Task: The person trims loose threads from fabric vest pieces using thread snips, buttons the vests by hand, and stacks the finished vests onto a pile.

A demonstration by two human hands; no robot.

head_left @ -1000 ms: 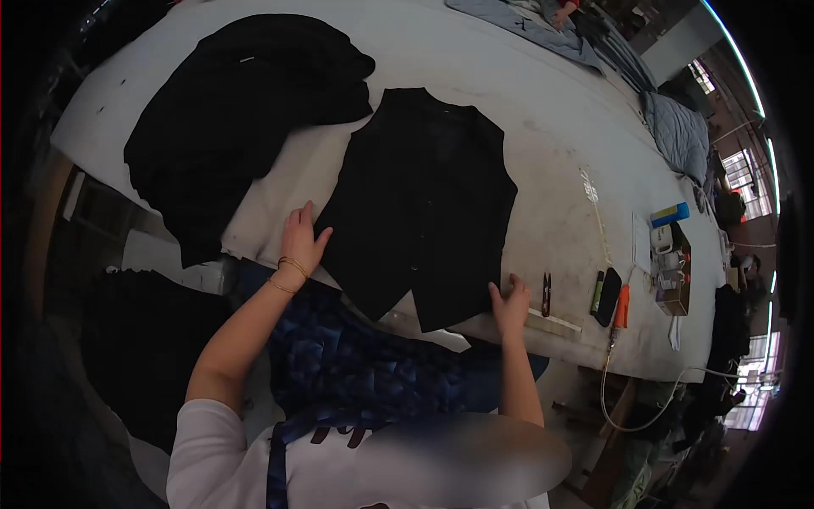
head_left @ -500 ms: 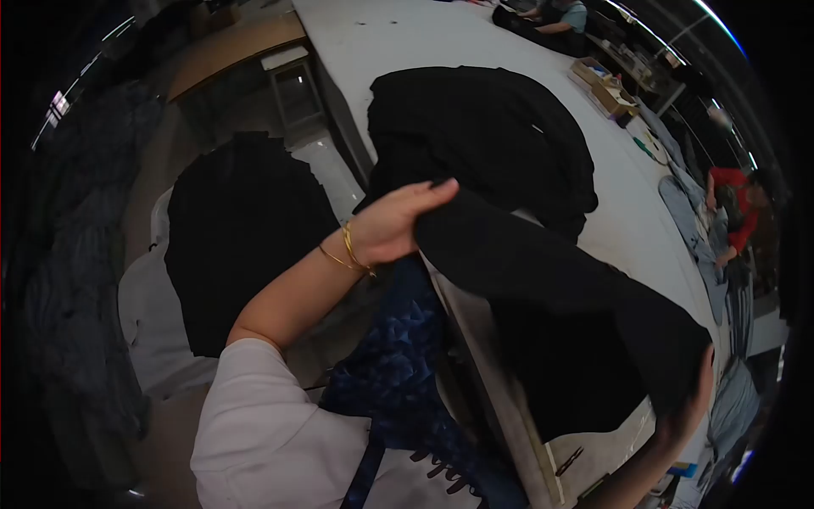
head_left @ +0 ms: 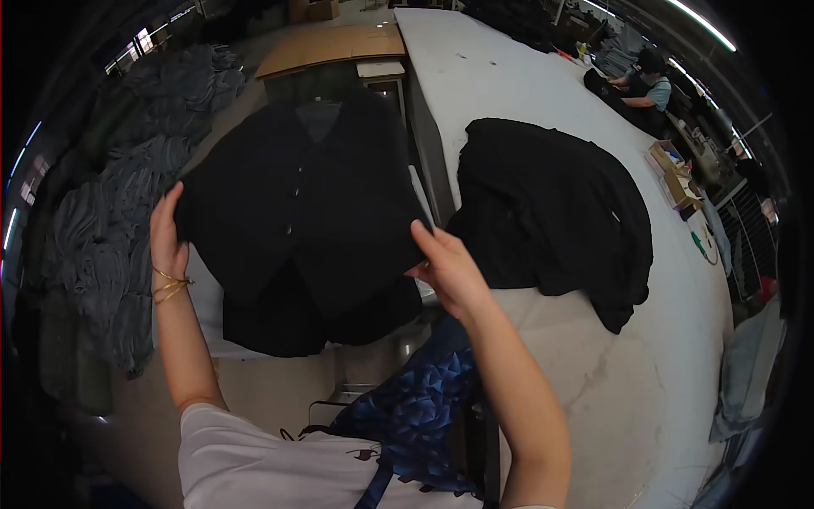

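Observation:
A black buttoned vest (head_left: 292, 204) is stretched flat between my two hands, its front with a V-neck facing up. My left hand (head_left: 170, 233) grips its left edge, the thumb on top. At the opposite edge, my right hand (head_left: 449, 267) pinches the cloth. Beneath the vest, more black cloth (head_left: 271, 331) shows, lying over a pale cover; most of it is hidden. To the right, a heap of black garments (head_left: 551, 208) rests on the white table (head_left: 606, 365).
Grey garments (head_left: 110, 254) are piled at the left. A brown board-topped table (head_left: 331, 51) stands ahead. On the table's far right side are a cardboard box (head_left: 674, 174) and a green-handled tool (head_left: 702, 246). A co-worker (head_left: 649, 89) sits beyond with dark cloth.
My hands and the black cloth have swung left from over the white table to above the black cloth on the left. The vest is now spread, its buttons visible.

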